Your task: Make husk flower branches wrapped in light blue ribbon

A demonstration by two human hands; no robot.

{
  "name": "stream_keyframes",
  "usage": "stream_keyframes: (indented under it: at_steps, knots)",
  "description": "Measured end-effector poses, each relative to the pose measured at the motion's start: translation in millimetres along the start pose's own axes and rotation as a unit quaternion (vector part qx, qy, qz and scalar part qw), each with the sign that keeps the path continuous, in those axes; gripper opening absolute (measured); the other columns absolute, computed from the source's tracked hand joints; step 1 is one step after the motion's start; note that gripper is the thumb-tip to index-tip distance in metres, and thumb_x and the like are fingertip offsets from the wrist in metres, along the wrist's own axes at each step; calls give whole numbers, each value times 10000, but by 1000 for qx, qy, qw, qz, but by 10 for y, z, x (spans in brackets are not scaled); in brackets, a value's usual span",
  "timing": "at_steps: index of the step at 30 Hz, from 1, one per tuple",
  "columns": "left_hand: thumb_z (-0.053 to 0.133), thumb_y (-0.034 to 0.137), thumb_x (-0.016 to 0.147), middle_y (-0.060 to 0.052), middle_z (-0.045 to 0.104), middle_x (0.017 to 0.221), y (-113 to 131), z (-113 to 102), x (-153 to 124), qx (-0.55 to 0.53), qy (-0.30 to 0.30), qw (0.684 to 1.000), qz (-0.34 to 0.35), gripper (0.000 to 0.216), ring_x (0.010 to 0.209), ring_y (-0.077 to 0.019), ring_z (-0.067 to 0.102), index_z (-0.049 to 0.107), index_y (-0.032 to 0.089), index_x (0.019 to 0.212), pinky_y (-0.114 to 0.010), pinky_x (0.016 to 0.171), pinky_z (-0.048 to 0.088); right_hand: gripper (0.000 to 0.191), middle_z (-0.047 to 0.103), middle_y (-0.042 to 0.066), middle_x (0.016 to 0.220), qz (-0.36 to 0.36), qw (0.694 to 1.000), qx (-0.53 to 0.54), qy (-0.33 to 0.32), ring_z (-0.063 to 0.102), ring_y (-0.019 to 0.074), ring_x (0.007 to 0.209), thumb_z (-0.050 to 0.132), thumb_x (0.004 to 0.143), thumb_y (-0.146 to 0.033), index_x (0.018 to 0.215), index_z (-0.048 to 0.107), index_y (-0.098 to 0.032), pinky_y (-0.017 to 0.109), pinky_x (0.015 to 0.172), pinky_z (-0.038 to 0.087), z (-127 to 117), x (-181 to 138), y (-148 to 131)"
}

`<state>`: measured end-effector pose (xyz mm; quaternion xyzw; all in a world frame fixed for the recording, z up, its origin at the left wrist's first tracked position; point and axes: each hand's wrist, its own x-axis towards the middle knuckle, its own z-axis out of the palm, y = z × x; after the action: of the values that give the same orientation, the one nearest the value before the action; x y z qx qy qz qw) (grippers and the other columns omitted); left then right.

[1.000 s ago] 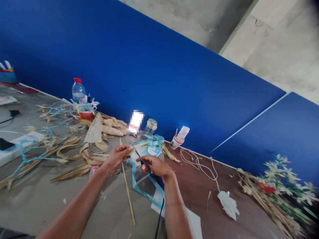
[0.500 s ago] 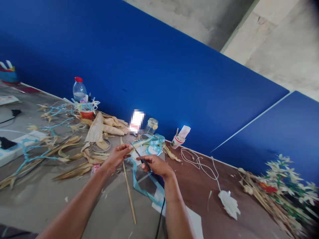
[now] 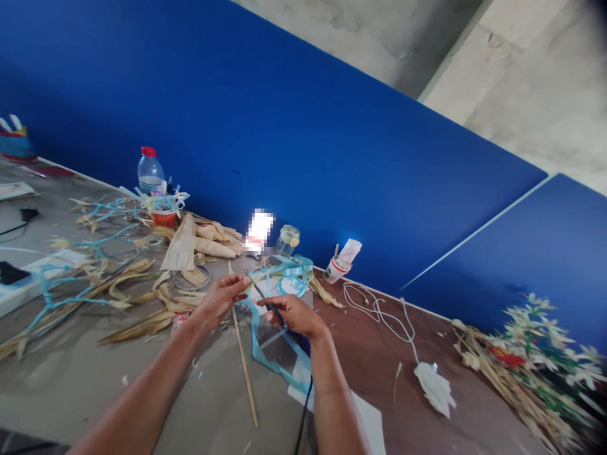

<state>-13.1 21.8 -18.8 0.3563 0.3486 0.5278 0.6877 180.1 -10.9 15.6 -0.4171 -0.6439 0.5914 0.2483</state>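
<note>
My left hand [image 3: 222, 296] pinches the end of a light blue ribbon [image 3: 265, 354] that loops down over the table. My right hand [image 3: 294, 314] is closed on dark scissors [image 3: 262, 294], whose blades point up-left toward the left fingertips. A thin wooden stick [image 3: 244, 363] lies on the table just below both hands. More blue ribbon [image 3: 289, 273] is piled behind the hands.
Dried husk leaves [image 3: 142, 297] and blue-wrapped stems [image 3: 57, 297] cover the table's left. A water bottle [image 3: 150, 170], a glass jar [image 3: 287, 240] and a paper cup [image 3: 337, 268] stand by the blue partition. A white cable [image 3: 379, 313] and husk flowers [image 3: 535, 354] lie right.
The hands and scissors stay almost in place; the right hand shifts slightly up and left toward the left hand's pinch. The view wobbles a little.
</note>
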Motion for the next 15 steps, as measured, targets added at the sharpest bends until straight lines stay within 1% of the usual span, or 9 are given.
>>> stream_keyframes:
  at_steps: [5, 12, 14, 15]
  knots:
    - [782, 350, 572, 27, 564, 664, -9, -12, 2, 2, -6, 1000, 1, 262, 622, -81, 511, 628, 155, 653, -217, 653, 445, 459, 438, -58, 519, 4, 1000, 5, 10, 342, 58, 480, 694, 659, -395, 1032, 668, -129, 204, 490, 250, 5, 5, 4]
    - [794, 336, 548, 40, 541, 609, -4, -5, 2, 0, -5, 1000, 0, 259, 566, -69, 496, 627, 155, 629, -212, 625, 454, 400, 438, -70, 484, 17, 999, 15, 31, 336, 50, 441, 726, 611, -364, 930, 680, -126, 203, 464, 237, -2, 12, 26]
    - [793, 328, 554, 31, 562, 634, 8, 13, -12, -7, -3, 1000, -3, 252, 590, -74, 515, 632, 153, 637, -212, 634, 462, 370, 474, -60, 497, 4, 997, 35, 64, 373, 58, 446, 723, 616, -353, 909, 668, -134, 202, 463, 260, -8, 28, 25]
    - [792, 328, 557, 23, 580, 658, 13, 23, -19, -10, -1, 1000, -3, 251, 611, -81, 528, 635, 152, 643, -213, 638, 466, 361, 497, -51, 513, -12, 994, 53, 95, 399, 66, 459, 714, 626, -351, 912, 655, -139, 201, 464, 273, -8, 42, 20]
